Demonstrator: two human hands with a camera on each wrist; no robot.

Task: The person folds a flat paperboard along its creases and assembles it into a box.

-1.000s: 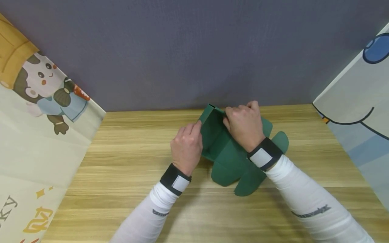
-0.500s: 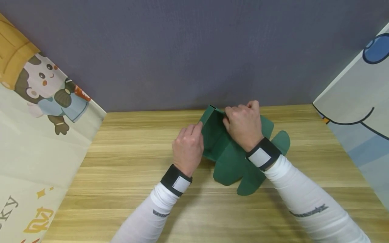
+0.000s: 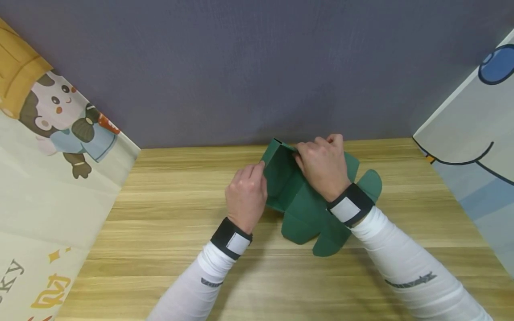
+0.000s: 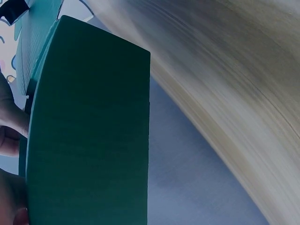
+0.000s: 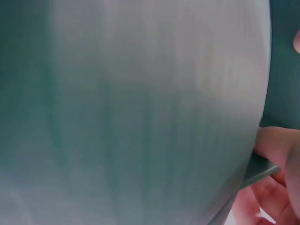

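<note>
A partly folded dark green cardboard box (image 3: 299, 223) stands tilted near the back of the table, its rounded flaps spread toward the front and right. My left hand (image 3: 246, 194) holds the edge of its left side wall, fingers curled over the top. Farther right, my right hand (image 3: 324, 169) grips the back wall's upper edge, covering part of the box. Flat outer cardboard of the box (image 4: 91, 126) fills much of the left wrist view. In the right wrist view, thumb and fingers (image 5: 279, 147) pinch a cardboard edge beside a broad green panel (image 5: 140, 117).
The wooden tabletop (image 3: 168, 223) spreads around the box. A dark grey-blue panel (image 3: 257, 71) rises directly behind it. Cartoon-printed panels flank the table at left (image 3: 48, 187) and right (image 3: 474, 178).
The hands and box shift only slightly, a few pixels right and then back left. Both hands keep the same hold on the box walls.
</note>
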